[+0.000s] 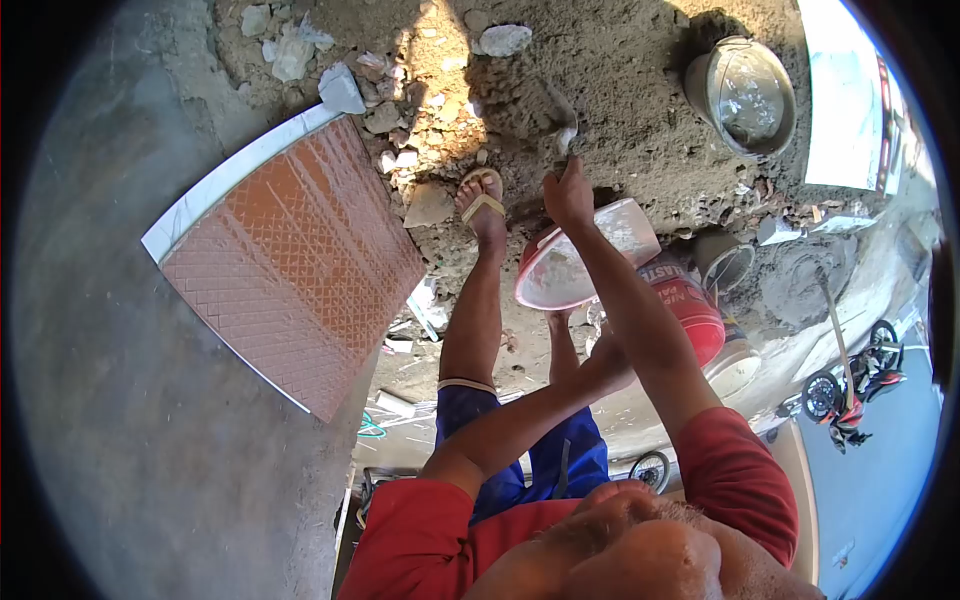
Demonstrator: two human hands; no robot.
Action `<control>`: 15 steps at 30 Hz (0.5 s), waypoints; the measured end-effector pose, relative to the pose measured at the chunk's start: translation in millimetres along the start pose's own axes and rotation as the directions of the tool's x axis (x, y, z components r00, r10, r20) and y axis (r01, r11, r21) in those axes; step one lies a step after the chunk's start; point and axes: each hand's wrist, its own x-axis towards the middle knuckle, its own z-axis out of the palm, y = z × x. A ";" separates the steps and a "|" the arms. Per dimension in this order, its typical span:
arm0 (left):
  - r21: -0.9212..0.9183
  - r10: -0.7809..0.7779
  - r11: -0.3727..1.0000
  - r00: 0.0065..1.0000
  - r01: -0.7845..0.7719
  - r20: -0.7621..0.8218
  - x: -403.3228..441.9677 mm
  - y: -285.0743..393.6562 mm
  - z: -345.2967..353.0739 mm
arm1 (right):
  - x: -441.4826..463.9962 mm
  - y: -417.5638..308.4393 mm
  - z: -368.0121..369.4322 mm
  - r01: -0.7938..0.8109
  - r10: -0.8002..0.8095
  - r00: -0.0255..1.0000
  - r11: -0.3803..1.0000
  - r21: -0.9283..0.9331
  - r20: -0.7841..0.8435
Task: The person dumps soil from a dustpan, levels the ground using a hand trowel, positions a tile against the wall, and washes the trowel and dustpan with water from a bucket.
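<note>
In the head view my right hand (570, 200) is closed around the handle of a trowel (566, 125), its blade against rough grey-brown mortar on the wall. Below it, a tilted red basin (548, 275) has a pale, mortar-smeared inside. My left hand (612, 358) is at the near side of this basin and seems to grip its edge; my right forearm hides most of the fingers. Just right of the basin stands a red paint bucket (695, 325), partly covered by the same forearm.
A mortar-caked bucket (745, 100) stands upper right, and a smaller grey pail (725, 262) below it. Broken stones (290, 50) lie upper left. A brown patterned panel (300, 270) is left of my sandalled foot (482, 200). A motorcycle (850, 395) is far right.
</note>
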 end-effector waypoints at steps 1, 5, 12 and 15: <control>0.010 0.020 1.000 1.000 -0.020 0.006 0.3 4.6 -4.3 | 2.5 -2.7 -18.4 0.107 -0.105 0.994 0.994 -0.033 0.042; -0.022 0.086 0.996 0.996 -0.086 0.009 1.2 11.8 -18.7 | 85.6 -40.5 -94.1 0.155 -0.138 0.952 0.987 0.042 -0.271; 0.040 0.013 0.999 0.999 -0.015 0.052 -3.5 1.7 -40.4 | 257.0 -53.5 -132.2 -0.167 0.160 0.986 0.947 -0.273 -0.050; 0.016 0.040 0.999 0.998 -0.041 0.039 -1.3 2.4 -33.1 | 210.6 -55.0 -111.3 -0.063 0.005 0.983 0.946 -0.317 -0.181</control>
